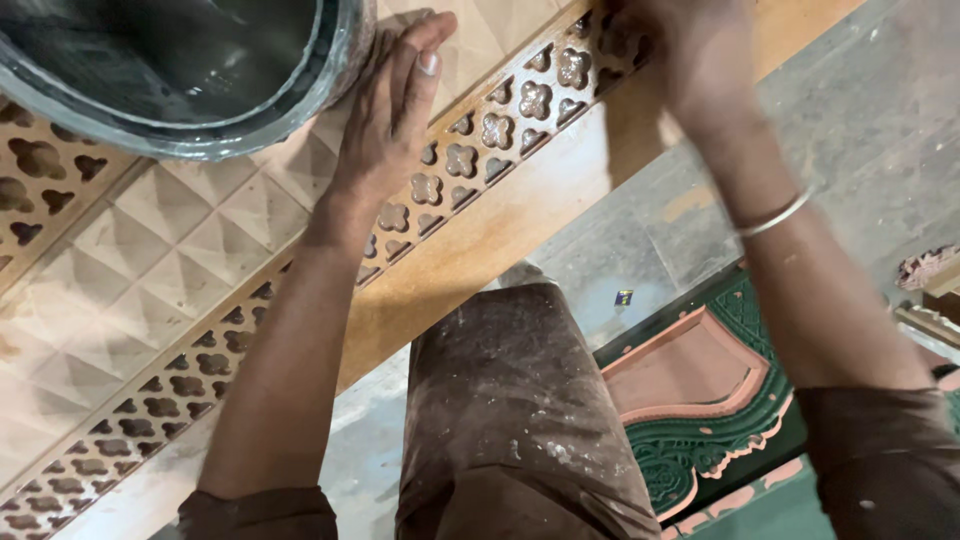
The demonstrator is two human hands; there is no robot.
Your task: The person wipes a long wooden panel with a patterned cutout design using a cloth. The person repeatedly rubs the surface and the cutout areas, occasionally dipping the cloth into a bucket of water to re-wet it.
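Note:
A long carved wooden panel [160, 260] runs diagonally across the view, with raised pyramid squares in the middle and a pierced four-lobed border [470, 150]. My left hand [390, 110] lies flat on it, fingers together, next to a round metal tub [170, 70] that stands on the panel. My right hand [680, 50] is blurred at the panel's upper edge over the pierced border; whether it holds anything cannot be told. A thin bangle [775, 215] circles my right wrist.
A plain wooden edge strip [520, 220] borders the panel. Below it is a grey stone floor [850, 110]. A green and pink carved piece [720, 400] lies on the floor at the right. My dusty brown trouser leg [510, 400] fills the bottom centre.

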